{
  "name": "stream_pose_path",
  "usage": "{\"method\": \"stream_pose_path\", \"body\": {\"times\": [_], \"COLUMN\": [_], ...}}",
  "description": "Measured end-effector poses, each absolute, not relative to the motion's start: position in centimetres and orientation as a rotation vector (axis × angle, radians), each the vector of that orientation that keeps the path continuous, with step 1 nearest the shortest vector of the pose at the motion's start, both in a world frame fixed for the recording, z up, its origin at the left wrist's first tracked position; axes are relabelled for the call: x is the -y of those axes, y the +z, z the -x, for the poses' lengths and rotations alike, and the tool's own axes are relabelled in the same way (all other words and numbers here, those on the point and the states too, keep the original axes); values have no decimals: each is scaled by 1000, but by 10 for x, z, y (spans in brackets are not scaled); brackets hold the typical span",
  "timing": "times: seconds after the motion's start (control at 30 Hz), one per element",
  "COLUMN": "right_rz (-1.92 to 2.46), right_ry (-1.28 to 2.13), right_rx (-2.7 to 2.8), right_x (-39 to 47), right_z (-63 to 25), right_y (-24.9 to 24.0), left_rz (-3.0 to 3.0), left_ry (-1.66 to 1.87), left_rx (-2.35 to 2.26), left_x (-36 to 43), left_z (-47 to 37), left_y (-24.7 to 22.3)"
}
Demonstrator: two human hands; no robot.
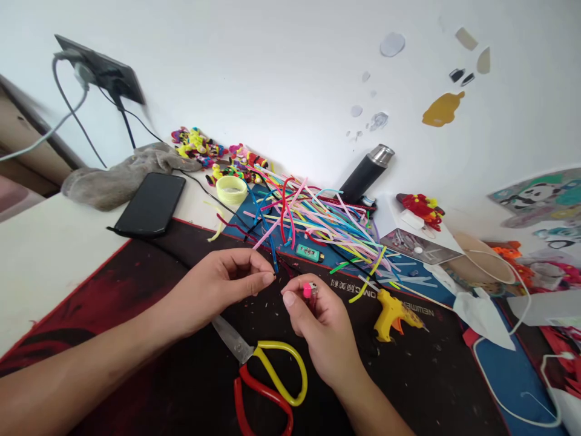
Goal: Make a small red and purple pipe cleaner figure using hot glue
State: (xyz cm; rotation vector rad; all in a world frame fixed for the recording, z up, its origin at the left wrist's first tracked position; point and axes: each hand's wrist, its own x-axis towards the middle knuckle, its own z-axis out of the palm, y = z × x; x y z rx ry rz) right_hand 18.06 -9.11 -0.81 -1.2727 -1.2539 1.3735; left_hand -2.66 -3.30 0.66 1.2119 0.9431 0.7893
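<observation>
From my remote seat, I have the left hand (233, 281) with fingers narrowed; I cannot tell whether they grip anything. My right hand (323, 330) curls its fingers around a small pink piece (308, 290) above the bench (49, 260). The pipe cleaners (313, 212) lie nearer its wall-side edge.

From here I see a dark phone (152, 204) beside a grey bundle (109, 183), a black flask (364, 177) near the white wall (254, 72), and plugs (85, 75) in a dark socket panel (131, 83).
</observation>
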Motion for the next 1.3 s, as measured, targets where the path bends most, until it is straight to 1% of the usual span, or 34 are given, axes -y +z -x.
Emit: {"method": "stream_pose_path", "body": {"times": [0.5,0.7,1.03,1.3], "right_rz": [1274,1287,1329,1330], "right_ry": [1295,1267,1181,1163], "right_rx": [1214,1276,1358,1327], "right_x": [90,91,89,89], "right_z": [-181,-180,-177,-179], "right_y": [-8,-4,5,6], "left_rz": [-1355,-1374,-1412,-1411], "left_ry": [699,649,640,699], "left_rx": [-940,-935,-950,-953], "left_x": [34,37,38,37], "left_z": [24,23,24,24], "left_y": [6,5,6,6]}}
